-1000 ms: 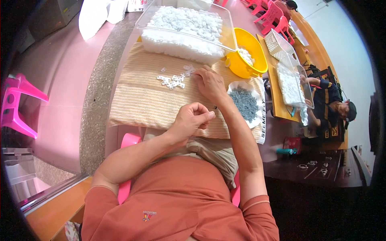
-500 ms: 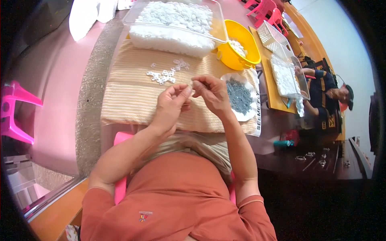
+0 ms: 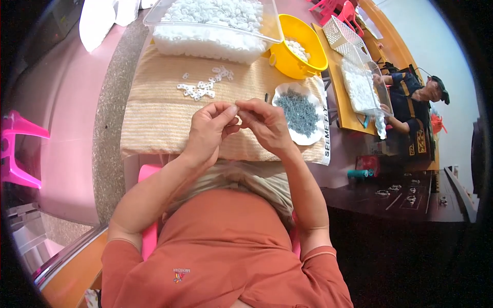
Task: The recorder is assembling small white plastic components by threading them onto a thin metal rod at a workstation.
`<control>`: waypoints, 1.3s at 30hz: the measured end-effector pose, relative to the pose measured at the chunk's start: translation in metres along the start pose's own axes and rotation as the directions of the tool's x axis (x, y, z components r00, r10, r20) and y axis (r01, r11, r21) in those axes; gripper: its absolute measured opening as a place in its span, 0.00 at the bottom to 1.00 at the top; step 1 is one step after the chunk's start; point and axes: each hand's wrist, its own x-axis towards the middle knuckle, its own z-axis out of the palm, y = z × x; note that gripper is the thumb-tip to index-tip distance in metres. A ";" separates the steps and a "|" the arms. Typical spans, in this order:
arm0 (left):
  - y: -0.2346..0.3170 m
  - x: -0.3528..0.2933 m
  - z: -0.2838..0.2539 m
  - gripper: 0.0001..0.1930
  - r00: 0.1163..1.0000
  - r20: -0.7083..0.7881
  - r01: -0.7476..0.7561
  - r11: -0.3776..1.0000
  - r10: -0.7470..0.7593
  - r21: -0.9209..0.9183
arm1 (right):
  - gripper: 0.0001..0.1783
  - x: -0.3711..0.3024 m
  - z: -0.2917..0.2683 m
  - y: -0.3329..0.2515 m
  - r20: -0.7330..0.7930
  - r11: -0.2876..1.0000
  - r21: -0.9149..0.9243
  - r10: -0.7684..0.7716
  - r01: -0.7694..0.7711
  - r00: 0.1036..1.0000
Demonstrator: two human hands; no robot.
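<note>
Cloth point(image 3: 159, 120), beige and striped, is covering the surface in front of the wearer. Above it the left hand point(image 3: 206, 129) and right hand point(image 3: 268, 126) are meeting at the fingertips, their fingers curling inward; whether they are grasping a piece, I cannot tell, as the meeting point is too small to read. White pieces point(image 3: 197, 91) are lying loose on the cloth just beyond the left hand. Grey pieces point(image 3: 298, 110) are filling a white dish point(image 3: 304, 139) with a wavy rim to the right of the right hand, and a small dark bit point(image 3: 266, 97) is resting just beside the dish.

At the far edge, a clear tub point(image 3: 276, 31) is holding a heap of more white pieces, and a yellow bucket point(image 3: 287, 64) is standing to its right with some pale pieces inside.

Around this, pink floor point(image 3: 72, 138) is spreading to the left, a speckled strip point(image 3: 110, 113) running along it. A pink stool point(image 3: 20, 149) is standing there, and white bags point(image 3: 105, 20) are slumping farther off. On the right, a co-worker point(image 3: 405, 92) in a dark cap is sitting at an orange-brown surface point(image 3: 354, 120) bearing a clear bin and a perforated basket point(image 3: 339, 33). Pink chairs point(image 3: 349, 15) are standing behind.
</note>
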 end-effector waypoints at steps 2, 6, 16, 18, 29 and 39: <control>0.001 0.000 -0.001 0.05 1.000 0.004 0.014 1.000 -0.014 -0.002 | 0.11 -0.002 -0.014 -0.002 0.001 1.000 -0.002 0.012 -0.012 1.000; 0.005 0.001 -0.001 0.05 1.000 0.021 0.016 1.000 -0.016 -0.010 | 0.09 0.003 -0.054 -0.007 -0.160 1.000 -0.027 0.000 -0.004 0.987; 0.004 0.002 0.000 0.04 0.999 0.011 0.042 0.999 -0.042 0.017 | 0.09 0.004 -0.063 -0.005 -0.018 0.776 -0.631 -0.026 0.009 0.999; 0.003 0.002 0.001 0.04 0.999 0.017 0.042 0.999 -0.042 0.018 | 0.09 0.005 -0.065 -0.005 -0.048 0.797 -0.604 -0.046 0.008 0.998; -0.001 0.001 0.000 0.07 0.999 0.037 0.035 0.999 -0.037 0.029 | 0.08 -0.014 -0.103 0.000 -0.160 0.785 -0.620 -0.121 -0.004 0.980; -0.010 0.001 -0.002 0.07 0.994 0.057 0.090 0.994 -0.093 0.060 | 0.09 -0.029 -0.100 0.025 -0.103 0.683 -0.731 -0.092 -0.013 0.990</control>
